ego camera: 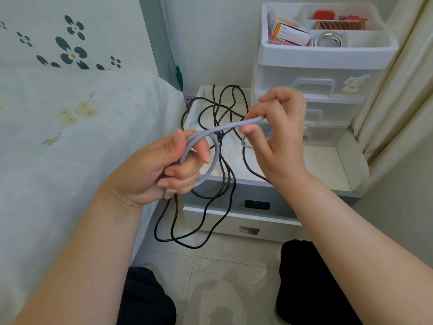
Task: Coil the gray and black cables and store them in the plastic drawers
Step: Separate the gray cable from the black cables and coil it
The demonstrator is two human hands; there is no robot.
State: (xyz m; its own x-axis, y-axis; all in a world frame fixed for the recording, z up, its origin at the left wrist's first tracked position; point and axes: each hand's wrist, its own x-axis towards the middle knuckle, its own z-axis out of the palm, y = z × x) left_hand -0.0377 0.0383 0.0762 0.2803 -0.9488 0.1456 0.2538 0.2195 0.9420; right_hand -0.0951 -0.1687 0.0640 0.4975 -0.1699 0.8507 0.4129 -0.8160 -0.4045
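A left hand gripped gray cable loops while the right hand pinched their far end above the nightstand, where black cable spilled over its front-left edge beside plastic drawers.

We are in a home bedroom: a bed with flower-printed sheets sits just beside a small white nightstand, which carries clear plastic drawers (a wooden comb and a medicine box lie in the top tray), with a cream curtain alongside and a tiled floor below.
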